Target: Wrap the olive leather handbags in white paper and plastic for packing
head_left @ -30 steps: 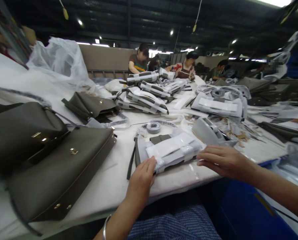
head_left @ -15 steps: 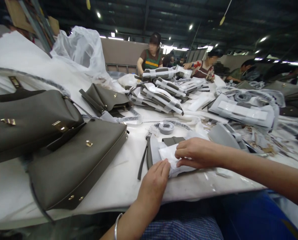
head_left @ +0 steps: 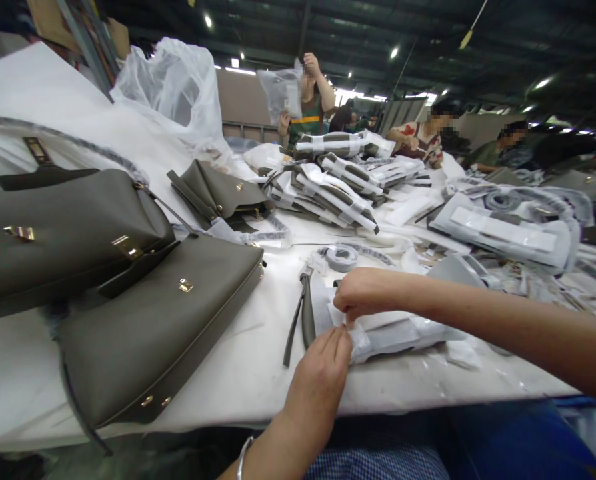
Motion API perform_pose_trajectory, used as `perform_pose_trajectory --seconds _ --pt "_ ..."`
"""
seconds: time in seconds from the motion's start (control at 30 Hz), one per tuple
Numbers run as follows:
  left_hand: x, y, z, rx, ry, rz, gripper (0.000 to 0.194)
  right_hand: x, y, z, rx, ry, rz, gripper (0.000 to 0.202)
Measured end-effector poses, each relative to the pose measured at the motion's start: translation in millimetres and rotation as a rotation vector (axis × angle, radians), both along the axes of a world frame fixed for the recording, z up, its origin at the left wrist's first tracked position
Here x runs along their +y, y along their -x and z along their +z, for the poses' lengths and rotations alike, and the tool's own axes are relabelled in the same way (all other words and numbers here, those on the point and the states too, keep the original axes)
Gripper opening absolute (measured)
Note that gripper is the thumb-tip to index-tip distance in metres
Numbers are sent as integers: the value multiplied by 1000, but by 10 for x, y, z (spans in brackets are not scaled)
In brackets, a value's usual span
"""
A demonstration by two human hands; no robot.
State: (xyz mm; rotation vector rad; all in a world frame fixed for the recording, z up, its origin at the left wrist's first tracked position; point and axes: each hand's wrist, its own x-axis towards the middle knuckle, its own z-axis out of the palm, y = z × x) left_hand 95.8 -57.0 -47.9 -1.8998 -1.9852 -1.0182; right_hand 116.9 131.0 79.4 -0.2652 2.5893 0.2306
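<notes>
A dark olive handbag piece (head_left: pixel 308 313), partly covered in white wrapping (head_left: pixel 398 333), lies flat near the table's front edge. My left hand (head_left: pixel 321 367) is closed, with its fingertips together at the near edge of the wrapping. Just beyond it, my right hand (head_left: pixel 363 293) is curled in a pinch on the same wrapping; the two sets of fingertips nearly meet. What exactly lies between the fingers is hidden. A narrow strap (head_left: pixel 291 327) hangs out on the left side. Behind the bundle sits a coiled, wrapped strap (head_left: pixel 341 257).
Two large olive handbags with gold clasps, one in front (head_left: pixel 163 327) and one behind (head_left: pixel 63 240), fill the left. Wrapped bag parts (head_left: pixel 328 193) are piled at the back centre. Another wrapped piece (head_left: pixel 503 227) lies right. Across the table a person (head_left: pixel 308 117) lifts a clear plastic bag (head_left: pixel 283 93).
My right hand has shifted left, closer to my left fingertips, and its fingers have curled in. The view has turned slightly. Across the table, the person has raised a clear plastic bag.
</notes>
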Motion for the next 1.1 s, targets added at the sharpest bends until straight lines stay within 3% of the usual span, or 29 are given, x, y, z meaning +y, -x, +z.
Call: perform_pose_trajectory --seconds 0.13,0.33,0.63,0.87,1.1 --pt "-36 17 2 -82 27 -15 34 -18 72 -37 -30 -17 24 10" --pt "-63 79 -23 -215 63 -37 73 -20 56 -33 -32 -25 24 7" --pt "-44 47 -92 -46 -7 -35 37 86 83 -89 3 56 83 10" --pt "-31 16 -132 -11 -44 -20 36 61 188 -73 -36 66 45 18" --pt "-13 6 -148 -14 -2 -10 39 196 202 -196 48 104 -58 33"
